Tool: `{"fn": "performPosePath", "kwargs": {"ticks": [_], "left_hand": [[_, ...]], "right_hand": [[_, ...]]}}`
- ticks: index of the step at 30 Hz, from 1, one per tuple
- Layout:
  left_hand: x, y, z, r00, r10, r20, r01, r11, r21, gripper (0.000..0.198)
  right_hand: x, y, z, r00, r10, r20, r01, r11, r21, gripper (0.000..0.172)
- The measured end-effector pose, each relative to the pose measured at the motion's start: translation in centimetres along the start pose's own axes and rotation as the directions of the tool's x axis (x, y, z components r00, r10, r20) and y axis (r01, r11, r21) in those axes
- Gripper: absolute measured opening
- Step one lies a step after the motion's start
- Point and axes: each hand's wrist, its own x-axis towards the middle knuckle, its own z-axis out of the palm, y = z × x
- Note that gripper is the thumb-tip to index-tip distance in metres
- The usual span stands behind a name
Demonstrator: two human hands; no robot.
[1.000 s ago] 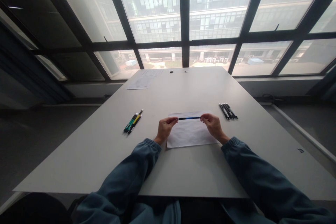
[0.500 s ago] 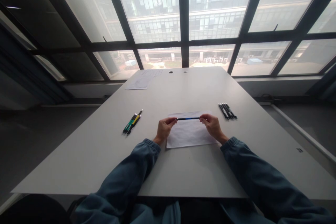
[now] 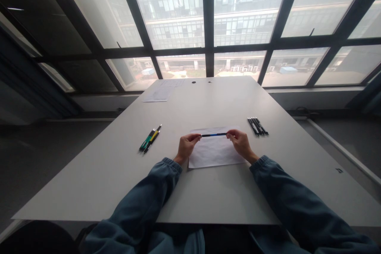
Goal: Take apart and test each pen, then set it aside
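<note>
A slim black and blue pen (image 3: 213, 135) is held level over a sheet of white paper (image 3: 216, 154). My left hand (image 3: 187, 145) pinches its left end between thumb and fingers. At the other end, my right hand (image 3: 239, 143) grips the tip in the same way. The fingers hide both ends of the pen. Off to the left lies a small group of green, yellow and black pens (image 3: 150, 139). To the right, several black pens (image 3: 257, 126) rest side by side.
The white table (image 3: 214, 105) stretches away toward large windows. Printed sheets (image 3: 157, 92) lie at its far left corner. Near the back edge is a small dark round spot (image 3: 193, 82). A small dark mark (image 3: 339, 170) shows near the right edge.
</note>
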Motion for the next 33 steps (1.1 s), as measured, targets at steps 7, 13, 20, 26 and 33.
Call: {"fn": "performPosePath", "kwargs": {"ticks": [7,13,20,26,33], "left_hand": [[0.00,-0.07,-0.02,1.000,-0.008,0.000,0.008,1.000,-0.003,0.035],[-0.01,0.19,-0.03,1.000,-0.016,0.006,0.016,1.000,-0.003,0.034],[-0.12,0.22,0.00,1.000,-0.016,-0.005,0.016,1.000,-0.010,0.034],[-0.10,0.37,-0.03,1.000,-0.009,-0.003,0.009,1.000,0.009,0.033],[-0.11,0.25,0.02,1.000,0.005,-0.005,-0.005,1.000,0.023,0.032]], "right_hand": [[0.05,0.12,0.02,1.000,-0.001,0.000,0.001,1.000,0.006,0.023],[0.02,0.08,-0.03,1.000,-0.006,0.000,0.006,1.000,-0.001,0.024],[0.02,0.12,-0.06,1.000,-0.005,-0.003,0.005,1.000,-0.007,0.026],[0.04,0.05,-0.10,1.000,-0.006,-0.004,0.006,1.000,-0.005,0.027],[0.01,0.17,-0.04,1.000,-0.014,-0.008,0.014,1.000,-0.024,0.030]]}}
